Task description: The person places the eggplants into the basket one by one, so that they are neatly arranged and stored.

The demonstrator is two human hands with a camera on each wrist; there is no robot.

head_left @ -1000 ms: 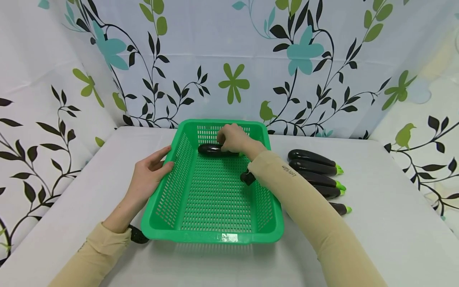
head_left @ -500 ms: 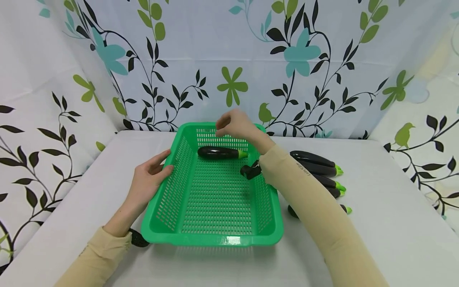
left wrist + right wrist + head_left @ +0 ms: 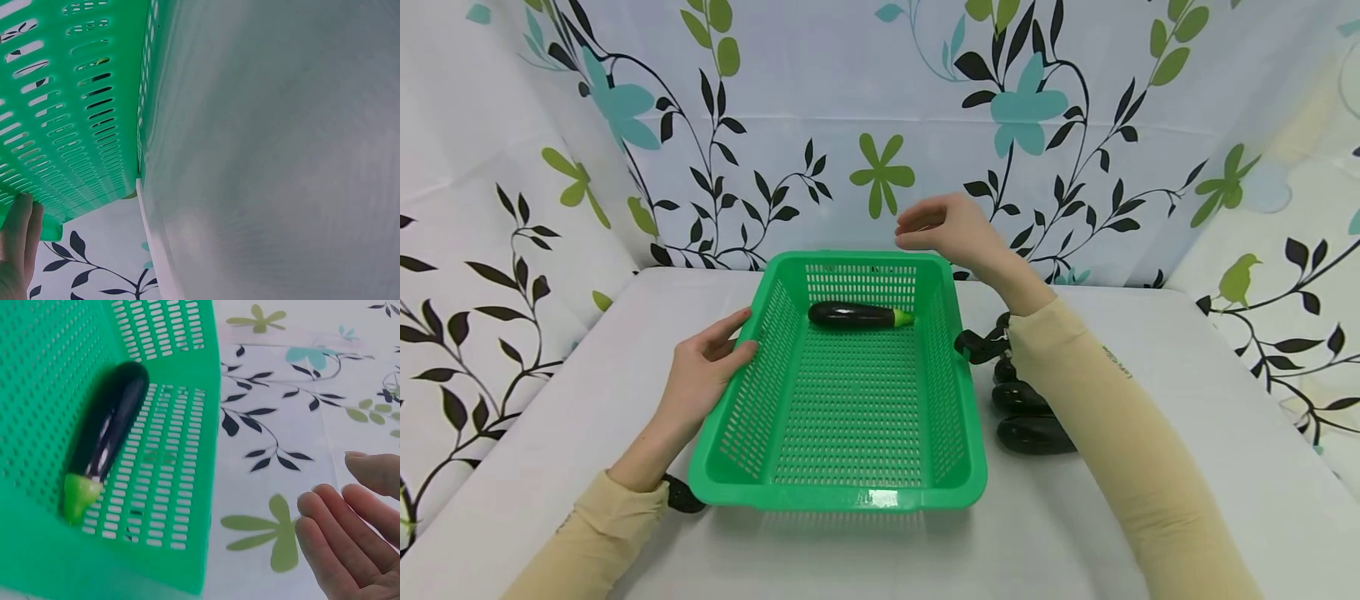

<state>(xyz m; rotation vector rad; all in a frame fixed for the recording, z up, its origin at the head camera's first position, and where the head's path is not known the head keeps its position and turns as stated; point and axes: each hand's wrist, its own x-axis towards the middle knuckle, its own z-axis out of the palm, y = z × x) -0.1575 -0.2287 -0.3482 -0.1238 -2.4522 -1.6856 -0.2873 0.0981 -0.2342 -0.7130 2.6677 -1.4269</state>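
A green plastic basket [image 3: 857,500] with slotted walls stands on the white table. One dark eggplant [image 3: 852,315] with a green stem end lies across its far end; the right wrist view also shows this eggplant [image 3: 111,425]. My left hand [image 3: 696,379] holds the basket's left rim, its thumb over the edge and fingers along the outside; in the left wrist view, fingers [image 3: 22,234] touch the outer wall. Above and beyond the basket's far right corner, my right hand [image 3: 955,233] is raised with loosely bent fingers and nothing in them.
More eggplants [image 3: 1036,435] lie right of the basket, partly hidden by my right sleeve [image 3: 1120,408]. Patterned cloth [image 3: 820,75] hangs behind the table and at both sides. A black wrist strap [image 3: 981,346] hangs over the basket's right rim.
My right hand has let go of the eggplant in the basket, then lifted and moved right over the far corner. The left hand stays on the rim.
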